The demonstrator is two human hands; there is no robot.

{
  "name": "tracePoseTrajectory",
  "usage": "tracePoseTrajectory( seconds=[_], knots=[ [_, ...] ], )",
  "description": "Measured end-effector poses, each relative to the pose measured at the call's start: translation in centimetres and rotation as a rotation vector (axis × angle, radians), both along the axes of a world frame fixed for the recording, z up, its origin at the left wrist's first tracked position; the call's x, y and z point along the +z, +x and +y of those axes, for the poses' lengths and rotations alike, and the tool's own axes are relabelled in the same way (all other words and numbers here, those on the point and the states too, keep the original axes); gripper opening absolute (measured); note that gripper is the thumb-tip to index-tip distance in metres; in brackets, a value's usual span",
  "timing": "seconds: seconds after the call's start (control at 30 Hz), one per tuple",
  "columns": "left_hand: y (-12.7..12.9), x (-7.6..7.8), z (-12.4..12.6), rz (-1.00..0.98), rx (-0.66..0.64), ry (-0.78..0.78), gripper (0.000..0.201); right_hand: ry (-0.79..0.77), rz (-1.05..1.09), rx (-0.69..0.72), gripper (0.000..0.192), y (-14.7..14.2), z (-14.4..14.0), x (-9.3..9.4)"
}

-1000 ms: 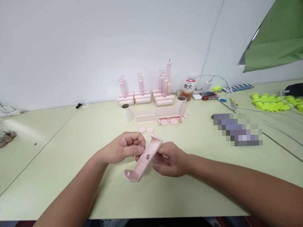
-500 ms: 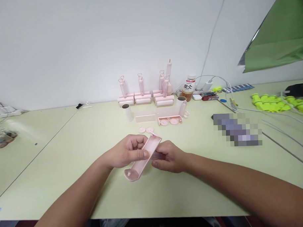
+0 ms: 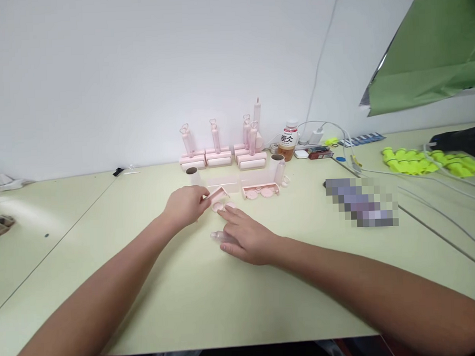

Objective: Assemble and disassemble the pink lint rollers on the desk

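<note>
My left hand (image 3: 186,204) is stretched out over the pale green table (image 3: 107,229) and grips one end of a long pink plastic cover (image 3: 218,193), whose far end lies near the clear tray. My right hand (image 3: 245,236) lies flat with fingers spread; its fingertips reach two small pink discs (image 3: 223,205). A small pale pink handle piece (image 3: 218,236) lies under its thumb side. I cannot tell if that hand holds it.
Several finished pink rollers (image 3: 221,150) stand along the wall. In front lie a paper roll (image 3: 193,175), a clear tray (image 3: 224,186), a pink frame with discs (image 3: 260,190), a bottle (image 3: 287,140), cables (image 3: 417,192) and yellow-green parts (image 3: 424,161) at right.
Both hands moved away from me toward the parts. My left hand carried the pink cover forward and lowered it; my right hand let go of it and flattened near the discs.
</note>
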State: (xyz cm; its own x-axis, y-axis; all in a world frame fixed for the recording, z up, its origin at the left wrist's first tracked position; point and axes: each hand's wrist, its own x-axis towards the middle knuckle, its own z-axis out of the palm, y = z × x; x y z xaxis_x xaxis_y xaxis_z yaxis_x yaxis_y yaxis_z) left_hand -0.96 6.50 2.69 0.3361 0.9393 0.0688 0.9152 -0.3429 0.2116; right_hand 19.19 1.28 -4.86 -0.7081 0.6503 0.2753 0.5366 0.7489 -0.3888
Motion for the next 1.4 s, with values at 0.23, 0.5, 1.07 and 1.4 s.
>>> tracePoseTrajectory(
  seconds=[0.23,0.5,1.07,1.4],
  knots=[
    [2.6,-1.1,4.5,0.348,-0.237,0.192,0.029,-0.038,-0.109,-0.035,0.046,-2.3,1.8,0.5],
    [2.6,-3.2,5.5,0.350,-0.274,0.144,0.028,-0.129,-0.184,-0.046,0.058,-2.2,1.8,0.0],
    [3.6,-2.5,4.3,0.351,-0.374,0.098,0.030,-0.055,-0.171,-0.016,0.043,-2.0,2.2,0.5],
    [3.5,-2.4,4.6,0.370,-0.349,0.109,0.026,-0.074,-0.077,0.012,0.033,-1.3,3.3,0.9]
  ],
)
